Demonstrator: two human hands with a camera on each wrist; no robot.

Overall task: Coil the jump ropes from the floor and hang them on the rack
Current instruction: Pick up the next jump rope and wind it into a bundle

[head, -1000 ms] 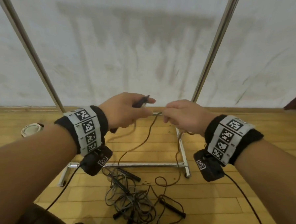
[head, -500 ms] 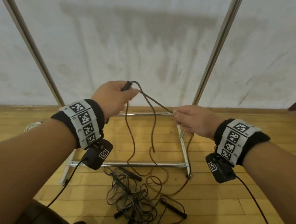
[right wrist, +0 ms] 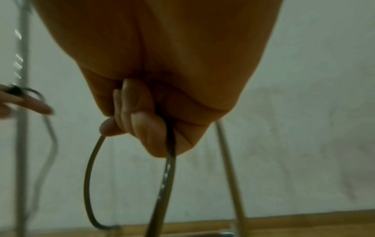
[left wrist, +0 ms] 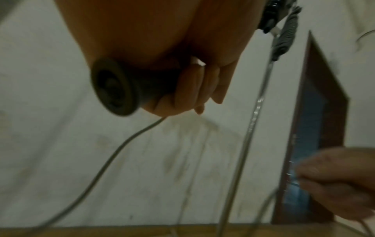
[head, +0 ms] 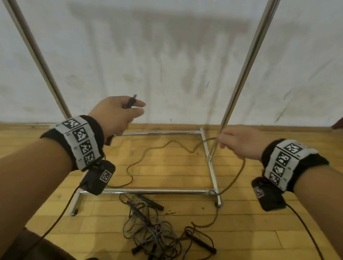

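My left hand (head: 137, 108) is raised and holds a black jump-rope handle (head: 131, 102); in the left wrist view its fingers (left wrist: 188, 89) curl round the handle, whose end cap (left wrist: 111, 86) faces the camera. My right hand (head: 225, 140) grips the same brown rope (head: 172, 143) further along, with its fingers (right wrist: 142, 121) curled round the cord (right wrist: 170, 162). Between the hands the rope sags in a slack curve. From my right hand it drops to a tangle of ropes (head: 157, 234) on the floor. The metal rack (head: 247, 60) stands just behind my hands.
The rack's base frame (head: 153, 191) lies on the wooden floor (head: 250, 243), with its left pole (head: 31, 49) slanting up and a white wall (head: 151, 49) behind. Black handles (head: 202, 243) lie in the pile. Cables hang from both wrist cameras.
My hands have drawn apart, the right one sliding rightwards along the rope. The stretch between them, taut half a second ago, now sags low.
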